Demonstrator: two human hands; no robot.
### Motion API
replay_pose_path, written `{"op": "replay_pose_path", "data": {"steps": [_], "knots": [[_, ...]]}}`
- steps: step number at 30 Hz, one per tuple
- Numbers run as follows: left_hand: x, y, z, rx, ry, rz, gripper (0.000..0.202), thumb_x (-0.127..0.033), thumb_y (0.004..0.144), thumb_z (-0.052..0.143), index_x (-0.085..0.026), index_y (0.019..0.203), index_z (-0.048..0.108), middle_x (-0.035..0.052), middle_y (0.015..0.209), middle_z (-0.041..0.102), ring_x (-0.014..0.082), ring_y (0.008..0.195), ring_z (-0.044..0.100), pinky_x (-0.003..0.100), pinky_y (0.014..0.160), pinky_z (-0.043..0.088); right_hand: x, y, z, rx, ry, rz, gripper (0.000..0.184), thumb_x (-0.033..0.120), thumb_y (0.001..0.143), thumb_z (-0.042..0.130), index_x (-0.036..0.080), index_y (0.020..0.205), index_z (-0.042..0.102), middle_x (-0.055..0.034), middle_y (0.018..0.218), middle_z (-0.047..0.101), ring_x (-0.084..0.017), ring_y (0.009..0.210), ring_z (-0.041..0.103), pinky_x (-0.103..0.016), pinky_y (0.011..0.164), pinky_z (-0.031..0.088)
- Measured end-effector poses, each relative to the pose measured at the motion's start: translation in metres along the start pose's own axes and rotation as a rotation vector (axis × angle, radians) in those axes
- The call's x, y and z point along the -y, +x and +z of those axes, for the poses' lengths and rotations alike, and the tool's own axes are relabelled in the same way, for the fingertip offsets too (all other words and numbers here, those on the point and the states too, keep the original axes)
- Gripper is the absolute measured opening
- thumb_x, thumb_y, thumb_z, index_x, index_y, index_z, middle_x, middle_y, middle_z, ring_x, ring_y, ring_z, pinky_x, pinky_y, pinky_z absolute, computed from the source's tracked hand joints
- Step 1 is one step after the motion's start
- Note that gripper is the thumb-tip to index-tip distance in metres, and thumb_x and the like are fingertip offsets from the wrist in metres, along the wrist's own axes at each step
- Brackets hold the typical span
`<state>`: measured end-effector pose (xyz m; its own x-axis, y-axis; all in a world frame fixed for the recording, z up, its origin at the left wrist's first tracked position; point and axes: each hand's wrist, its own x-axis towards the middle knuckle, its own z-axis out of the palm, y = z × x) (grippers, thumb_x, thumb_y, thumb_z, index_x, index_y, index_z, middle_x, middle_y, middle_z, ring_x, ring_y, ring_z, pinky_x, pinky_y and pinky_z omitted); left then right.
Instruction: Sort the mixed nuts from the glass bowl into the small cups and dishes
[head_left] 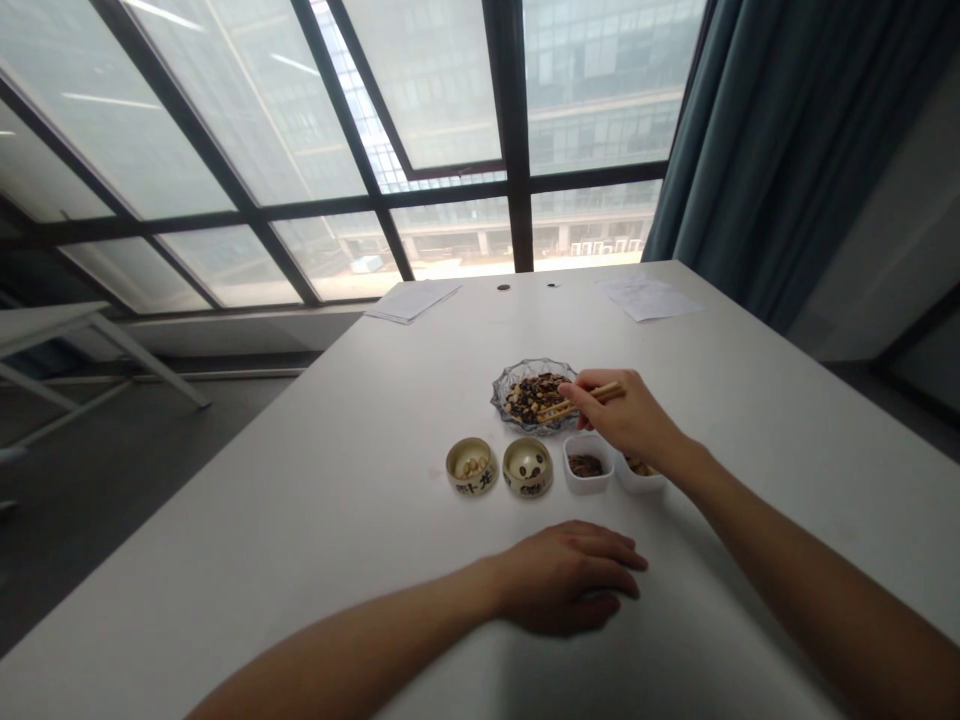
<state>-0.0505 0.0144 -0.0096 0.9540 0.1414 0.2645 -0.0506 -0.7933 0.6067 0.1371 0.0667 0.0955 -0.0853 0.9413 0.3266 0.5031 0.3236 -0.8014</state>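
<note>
My right hand is closed on a pair of wooden chopsticks whose tips reach into a glass bowl of mixed dark and pale beans. My left hand lies flat on the white table, fingers stretched out, holding nothing. In front of the bowl stand two small round ceramic cups, the left cup with pale beans and the right cup with a few beans. Beside them are two white square dishes: one dish holds dark beans, the other dish is partly hidden by my right wrist.
Papers lie at the table's far edge: a sheet on the left and another sheet on the right. Large windows rise behind the table, with a blue curtain at the right. Another table stands at the left.
</note>
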Motion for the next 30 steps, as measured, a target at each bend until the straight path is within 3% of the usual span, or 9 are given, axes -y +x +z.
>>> {"op": "replay_pose_path", "data": {"steps": [9,22,30], "knots": [[0.000,0.000,-0.001,0.003,0.003,0.009,0.026,-0.024,0.097,0.056,-0.018,0.118,0.069,0.0102,0.142,0.067,0.0223,0.140,0.058,0.034,0.121,0.044,-0.009,0.001,0.003,-0.032,0.019,-0.039,0.047,0.052,0.099,0.060,0.021,0.064,0.053,0.0004,0.054,0.057,-0.018,0.056,0.061,-0.027,0.053,0.039],[-0.001,0.001,-0.001,0.003,-0.007,0.003,0.025,-0.023,0.096,0.057,-0.018,0.117,0.070,0.0115,0.141,0.068,0.0222,0.139,0.059,0.035,0.122,0.043,-0.002,-0.002,0.002,-0.019,0.001,-0.021,0.043,0.050,0.099,0.062,0.019,0.067,0.061,-0.0003,0.055,0.061,-0.017,0.056,0.060,-0.028,0.055,0.041],[0.000,0.001,0.000,0.007,-0.013,-0.002,0.026,-0.023,0.095,0.058,-0.019,0.118,0.069,0.0108,0.142,0.067,0.0223,0.140,0.058,0.035,0.122,0.043,-0.002,0.000,-0.006,-0.031,-0.010,-0.002,0.051,0.057,0.099,0.060,0.020,0.065,0.059,-0.0010,0.055,0.061,-0.017,0.054,0.061,-0.028,0.054,0.041]]}}
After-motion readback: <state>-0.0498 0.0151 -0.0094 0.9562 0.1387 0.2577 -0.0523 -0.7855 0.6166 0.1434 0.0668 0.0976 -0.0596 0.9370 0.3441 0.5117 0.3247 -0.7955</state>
